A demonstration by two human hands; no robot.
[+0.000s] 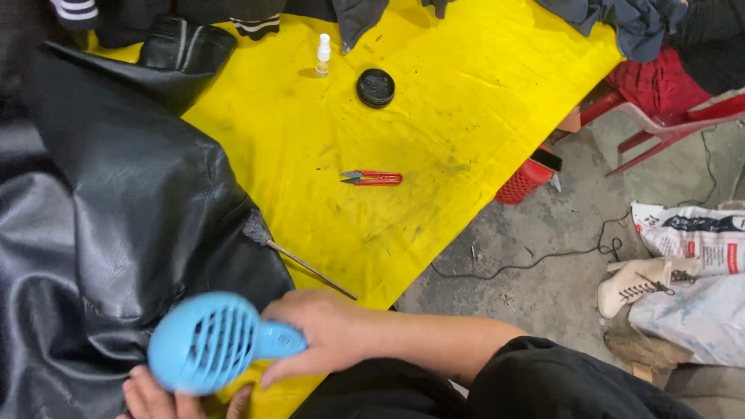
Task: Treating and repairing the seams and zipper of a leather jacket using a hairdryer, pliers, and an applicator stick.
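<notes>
Your right hand [330, 330] grips the blue hair dryer [206, 341] over the black leather jacket [116, 209] at the table's near edge; your left hand [167, 399] lies under it, its grasp unclear; the drying looks underway, its progress unclear

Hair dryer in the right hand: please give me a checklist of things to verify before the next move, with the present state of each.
1. Right hand grips the blue hair dryer firmly by its handle: ok.
2. Dryer sits over the black leather jacket: ok.
3. Left hand is away from the dryer: not ok, its fingers lie just under it.
4. Brush is off the work area: not ok, its head rests at the jacket's edge.
5. Red snips lie apart on the yellow cloth: ok.
6. Dryer is running: cannot tell.
</notes>
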